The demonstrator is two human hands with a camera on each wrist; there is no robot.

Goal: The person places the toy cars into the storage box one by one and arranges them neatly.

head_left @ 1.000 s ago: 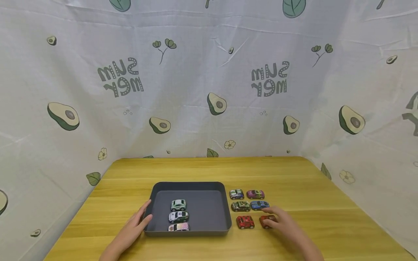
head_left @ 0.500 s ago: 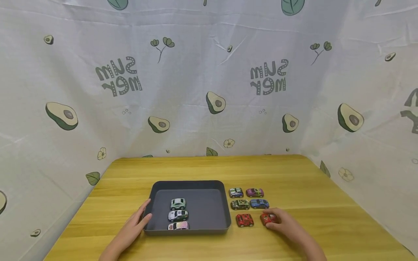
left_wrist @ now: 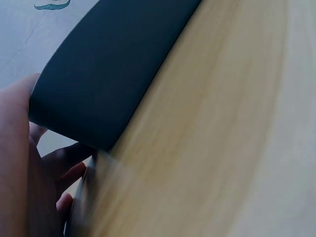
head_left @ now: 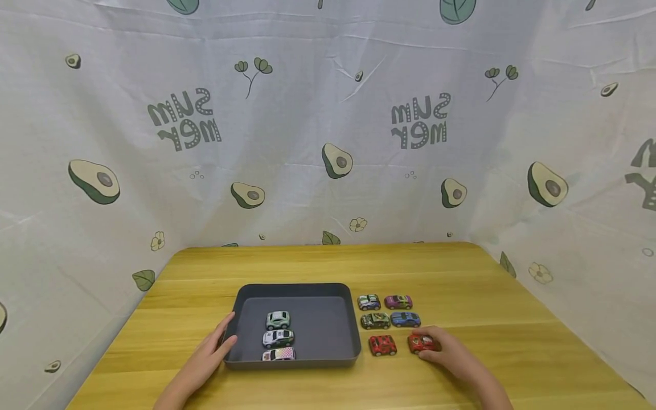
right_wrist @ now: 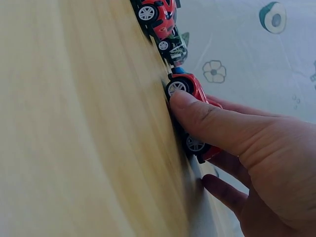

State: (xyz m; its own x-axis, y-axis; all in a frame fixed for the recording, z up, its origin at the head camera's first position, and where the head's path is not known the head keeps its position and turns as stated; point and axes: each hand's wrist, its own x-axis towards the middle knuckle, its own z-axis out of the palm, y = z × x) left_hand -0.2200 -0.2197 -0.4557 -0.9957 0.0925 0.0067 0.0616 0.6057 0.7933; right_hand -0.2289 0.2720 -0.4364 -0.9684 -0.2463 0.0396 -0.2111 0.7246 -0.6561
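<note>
My right hand (head_left: pixel 453 354) pinches a red toy car (head_left: pixel 419 343) by its sides, at the front of the group of cars. In the right wrist view the thumb lies along that car's wheel side (right_wrist: pixel 196 143), and the other fingers are mostly hidden behind it. The car sits low at the wooden table. My left hand (head_left: pixel 202 360) rests against the left wall of a dark grey tray (head_left: pixel 328 324), thumb at the rim. The left wrist view shows the tray's outer wall (left_wrist: pixel 103 74) with the fingers at its corner.
Inside the tray stand a mint green car (head_left: pixel 278 319), a white-and-green car (head_left: pixel 278 339) and a pink-checked car (head_left: pixel 279 354). Right of it are another red car (head_left: pixel 382 345), a camouflage car (head_left: pixel 375 320), a blue car (head_left: pixel 405 319), a purple car (head_left: pixel 398 302) and a white-green-blue car (head_left: pixel 369 302).
My right hand has come down round the red car, its thumb and fingers closing on the sides, and the car has turned slightly. The left hand stays at the tray.
</note>
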